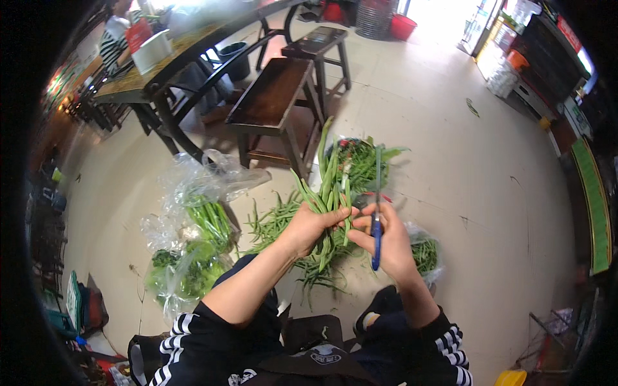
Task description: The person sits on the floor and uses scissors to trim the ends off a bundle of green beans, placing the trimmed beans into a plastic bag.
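Note:
A bunch of long green beans [329,183] is gripped in my left hand [308,226], its tips fanning upward and away from me. Close on its right, my right hand [394,248] is closed around blue-handled scissors [377,235], seen edge-on with the narrow blade pointing away. The thumb and fingers of that hand are at the right side of the bunch, by one bean. Below both hands, a loose pile of green beans [273,225] spreads over the floor. Part of the pile is hidden by my hands and forearms.
Clear plastic bags with leafy greens [199,264] and green stalks [211,222] lie at the left. A bag of cut beans [425,254] is at the right, a heap of leafy trimmings [367,161] beyond. Wooden benches [273,93] and a table [161,71] stand farther off.

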`<action>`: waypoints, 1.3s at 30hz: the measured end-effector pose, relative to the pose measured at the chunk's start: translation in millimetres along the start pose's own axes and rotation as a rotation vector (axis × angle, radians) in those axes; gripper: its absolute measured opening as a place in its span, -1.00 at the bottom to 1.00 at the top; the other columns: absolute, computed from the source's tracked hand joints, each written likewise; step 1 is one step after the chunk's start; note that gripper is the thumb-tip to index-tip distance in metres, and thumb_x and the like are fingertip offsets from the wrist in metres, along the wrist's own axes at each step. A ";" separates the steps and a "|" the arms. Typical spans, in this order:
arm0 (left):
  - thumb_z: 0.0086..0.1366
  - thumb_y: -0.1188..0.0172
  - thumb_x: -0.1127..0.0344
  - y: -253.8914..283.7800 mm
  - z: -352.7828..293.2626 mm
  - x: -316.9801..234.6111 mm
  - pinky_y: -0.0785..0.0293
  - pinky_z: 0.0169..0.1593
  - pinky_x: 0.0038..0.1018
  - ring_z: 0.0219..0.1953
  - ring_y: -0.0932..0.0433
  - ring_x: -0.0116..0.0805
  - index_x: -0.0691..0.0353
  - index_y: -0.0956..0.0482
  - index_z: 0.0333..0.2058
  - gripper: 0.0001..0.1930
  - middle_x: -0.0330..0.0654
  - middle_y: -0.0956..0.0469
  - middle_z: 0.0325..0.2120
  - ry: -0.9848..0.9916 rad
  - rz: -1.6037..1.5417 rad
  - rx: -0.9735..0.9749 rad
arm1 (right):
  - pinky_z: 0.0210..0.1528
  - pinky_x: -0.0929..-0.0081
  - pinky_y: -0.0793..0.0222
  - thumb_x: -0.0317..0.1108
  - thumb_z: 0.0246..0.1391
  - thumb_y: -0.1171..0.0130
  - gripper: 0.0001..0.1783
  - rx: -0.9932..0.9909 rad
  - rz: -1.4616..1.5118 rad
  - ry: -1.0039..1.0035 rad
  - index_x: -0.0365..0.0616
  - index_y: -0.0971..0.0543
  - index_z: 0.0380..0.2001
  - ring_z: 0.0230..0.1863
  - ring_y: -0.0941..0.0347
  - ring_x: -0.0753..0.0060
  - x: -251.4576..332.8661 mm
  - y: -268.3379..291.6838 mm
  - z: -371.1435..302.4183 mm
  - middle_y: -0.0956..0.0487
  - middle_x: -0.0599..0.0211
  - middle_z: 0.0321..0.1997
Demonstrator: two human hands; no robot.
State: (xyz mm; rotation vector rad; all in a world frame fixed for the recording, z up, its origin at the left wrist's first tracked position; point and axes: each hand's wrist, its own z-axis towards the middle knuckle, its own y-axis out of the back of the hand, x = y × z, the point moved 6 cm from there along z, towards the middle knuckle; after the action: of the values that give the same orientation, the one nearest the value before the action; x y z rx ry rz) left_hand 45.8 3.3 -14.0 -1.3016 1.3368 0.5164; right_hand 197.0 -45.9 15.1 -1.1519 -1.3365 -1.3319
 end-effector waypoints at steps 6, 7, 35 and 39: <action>0.25 -0.26 0.38 -23.3 -1.9 24.6 -0.40 -0.34 -0.62 -0.43 -0.45 -0.59 0.29 -0.50 -0.06 -0.71 -0.22 -0.62 -0.25 0.060 -0.077 0.037 | -0.28 0.63 -0.38 -0.48 -0.07 -0.37 -0.53 0.008 -0.136 -0.046 -0.21 -0.39 -0.10 -0.39 -0.43 0.66 -9.2 36.1 -2.4 -0.54 0.42 -0.43; 0.27 -0.24 0.39 -21.4 -1.8 23.8 -0.39 -0.35 -0.63 -0.43 -0.45 -0.60 0.28 -0.47 -0.01 -0.67 -0.22 -0.62 -0.24 0.087 -0.109 0.024 | -0.23 0.59 -0.40 -0.48 -0.12 -0.38 -0.53 0.006 -0.212 0.012 -0.23 -0.42 -0.12 -0.35 -0.45 0.60 -10.0 52.5 -3.5 -0.54 0.40 -0.38; 0.36 -0.14 0.29 -14.7 0.0 33.3 -0.51 -0.14 -0.47 -0.24 -0.50 -0.49 0.17 -0.46 -0.11 -0.82 -0.29 -0.51 -0.30 0.183 -0.479 0.047 | -0.19 0.52 -0.43 -0.44 -0.10 -0.41 -0.49 -0.032 -0.155 -0.066 -0.23 -0.39 -0.08 -0.30 -0.51 0.55 -11.2 -21.0 -16.3 -0.59 0.32 -0.29; 0.32 -0.03 0.46 -14.4 -0.2 28.5 -0.38 0.13 -0.33 -0.08 -0.47 -0.33 0.26 -0.38 0.00 -0.73 -0.16 -0.47 -0.19 0.171 -0.707 0.151 | -0.23 0.59 -0.40 -0.51 -0.07 -0.34 -0.60 -0.068 0.093 -0.099 -0.20 -0.38 -0.18 -0.35 -0.46 0.64 -18.8 -10.8 -4.2 -0.56 0.36 -0.24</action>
State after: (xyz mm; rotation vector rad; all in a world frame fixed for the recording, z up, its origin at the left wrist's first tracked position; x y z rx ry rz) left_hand 65.6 -11.9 -33.8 -1.5986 0.9334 -0.1838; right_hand 189.4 -50.3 -5.2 -1.3251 -1.2996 -1.2761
